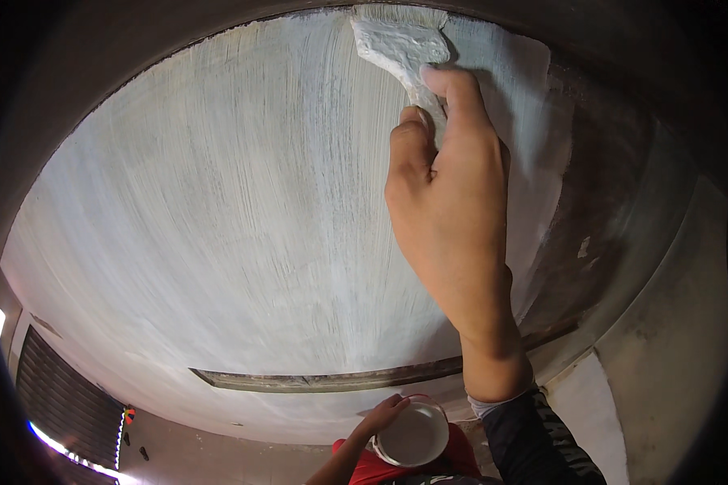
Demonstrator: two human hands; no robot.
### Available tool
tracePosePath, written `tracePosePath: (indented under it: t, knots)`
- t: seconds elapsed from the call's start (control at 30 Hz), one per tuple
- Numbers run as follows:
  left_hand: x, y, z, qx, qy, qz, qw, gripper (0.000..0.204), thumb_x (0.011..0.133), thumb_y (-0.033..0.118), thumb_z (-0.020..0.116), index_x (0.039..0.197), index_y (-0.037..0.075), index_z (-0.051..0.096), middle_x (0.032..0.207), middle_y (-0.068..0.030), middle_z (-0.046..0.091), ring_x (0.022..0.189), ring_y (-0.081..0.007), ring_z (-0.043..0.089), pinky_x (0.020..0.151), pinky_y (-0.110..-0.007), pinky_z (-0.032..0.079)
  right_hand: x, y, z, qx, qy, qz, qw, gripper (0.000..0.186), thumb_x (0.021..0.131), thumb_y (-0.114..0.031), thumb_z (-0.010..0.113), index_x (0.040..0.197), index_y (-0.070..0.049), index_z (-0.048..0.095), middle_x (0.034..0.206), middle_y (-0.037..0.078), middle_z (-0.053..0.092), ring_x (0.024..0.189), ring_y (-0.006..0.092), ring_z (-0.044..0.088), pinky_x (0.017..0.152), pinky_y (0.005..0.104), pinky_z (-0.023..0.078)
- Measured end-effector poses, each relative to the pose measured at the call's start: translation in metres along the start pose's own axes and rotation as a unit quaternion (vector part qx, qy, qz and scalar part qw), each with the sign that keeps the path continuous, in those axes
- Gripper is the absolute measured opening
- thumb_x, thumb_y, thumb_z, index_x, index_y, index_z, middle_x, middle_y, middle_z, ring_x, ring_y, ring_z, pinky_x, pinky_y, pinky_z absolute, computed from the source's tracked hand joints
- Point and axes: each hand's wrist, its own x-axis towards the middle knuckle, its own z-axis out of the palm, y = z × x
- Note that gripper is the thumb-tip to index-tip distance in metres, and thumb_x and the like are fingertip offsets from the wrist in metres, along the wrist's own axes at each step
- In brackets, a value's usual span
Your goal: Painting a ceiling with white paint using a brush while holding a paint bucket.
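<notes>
Apparently mid-stroke: right hand (pixel 457 178) pinching brush (pixel 398 44) on painted surface (pixel 218 202) ahead; left hand (pixel 386 414), lower, clasping bucket (pixel 383 457) rim. Next move likely calls for even pressure.

At the lower left, a dark slatted shutter (pixel 69 396) was edged below by a bright strip of light (pixel 81 459). Above it, a small patch of white light (pixel 0 322) was seen. Beside the shutter, a dull grey-brown surface (pixel 210 461) was dimly lit; it may have been the floor. The far right was bounded by a stained grey wall (pixel 671 339), below which a pale patch (pixel 594 412) was shown.
</notes>
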Motion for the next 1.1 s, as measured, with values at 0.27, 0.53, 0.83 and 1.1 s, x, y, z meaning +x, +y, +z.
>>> tracePosePath:
  t: [0.27, 0.53, 0.83, 1.1]
  knots:
    - [-0.002, 0.006, 0.001, 0.0, 0.0, 0.001, 1.0, 0.055, 0.098, 0.048, 0.048, 0.119, -0.002, 0.058, 0.109, -0.0169, 0.064, 0.102, -0.0243, 0.061, 0.09, -0.036, 0.047, -0.014, -0.008, 0.001, 0.008, -0.017, 0.011, 1.0, 0.02, 0.089, 0.003, 0.054, 0.108, 0.006, 0.05, 0.066, 0.02, 0.054, 0.055, 0.0271, 0.055, 0.056, 0.0361, 0.044]
    - [-0.002, 0.001, 0.0, -0.007, 0.006, 0.018, 1.0, 0.054, 0.098, 0.047, 0.049, 0.119, -0.002, 0.058, 0.11, -0.0164, 0.064, 0.102, -0.0235, 0.06, 0.09, -0.036, 0.047, -0.023, -0.004, 0.003, 0.033, -0.012, 0.022, 0.999, 0.023, 0.09, 0.003, 0.054, 0.112, 0.004, 0.05, 0.065, 0.013, 0.052, 0.054, 0.0179, 0.05, 0.052, 0.0307, 0.041]
    - [0.002, 0.0, -0.001, 0.009, -0.003, 0.002, 1.0, 0.053, 0.099, 0.047, 0.048, 0.12, 0.0, 0.058, 0.11, -0.0157, 0.064, 0.101, -0.0226, 0.061, 0.089, -0.036, 0.047, -0.04, 0.02, -0.04, 0.044, 0.017, 0.027, 0.999, 0.025, 0.092, 0.003, 0.053, 0.117, 0.002, 0.055, 0.075, -0.002, 0.048, 0.06, 0.003, 0.038, 0.053, 0.0202, 0.035]
    - [-0.001, 0.027, 0.0, 0.029, -0.016, -0.031, 0.999, 0.054, 0.099, 0.046, 0.05, 0.124, -0.001, 0.057, 0.116, -0.0166, 0.064, 0.108, -0.0246, 0.059, 0.094, -0.037, 0.046, -0.019, 0.024, -0.014, -0.03, 0.006, -0.022, 0.999, 0.023, 0.089, 0.004, 0.053, 0.112, 0.004, 0.054, 0.07, 0.013, 0.055, 0.056, 0.0157, 0.052, 0.053, 0.0303, 0.043]
